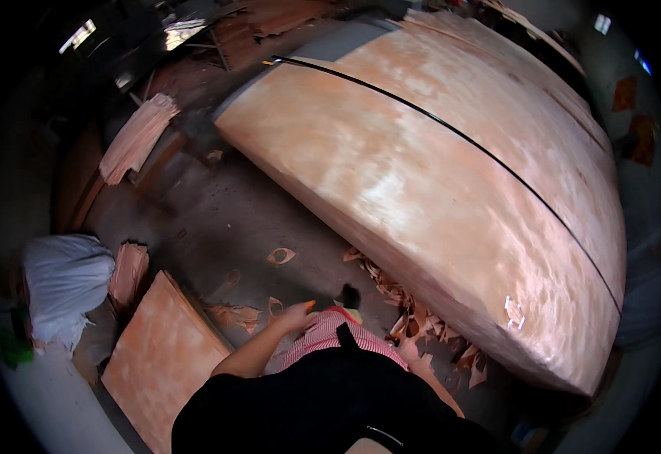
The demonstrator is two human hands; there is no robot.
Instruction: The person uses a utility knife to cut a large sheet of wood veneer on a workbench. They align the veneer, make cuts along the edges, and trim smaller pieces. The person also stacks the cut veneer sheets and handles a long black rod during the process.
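Note:
My left hand (296, 318) hangs low beside the striped red-and-white cloth (329, 333) at my waist. Its fingers are closed, with a small orange thing (311, 306) showing at their tip; its kind is too small to make out. At the cloth's other side hangs my right hand (407, 351), its fingers too indistinct to read. Nearest to it lie torn veneer scraps (420, 321) along the foot of a large stack of wood veneer sheets (391, 174). A long thin black strip (452, 130) runs across the top of that stack.
Left of me stands a smaller veneer stack (165, 344), with a white cloth-like bundle (69, 276) behind it. Farther off is a bundle of veneer strips (140, 138). Loose scraps (280, 256) are scattered over the dark floor (217, 208) between the stacks.

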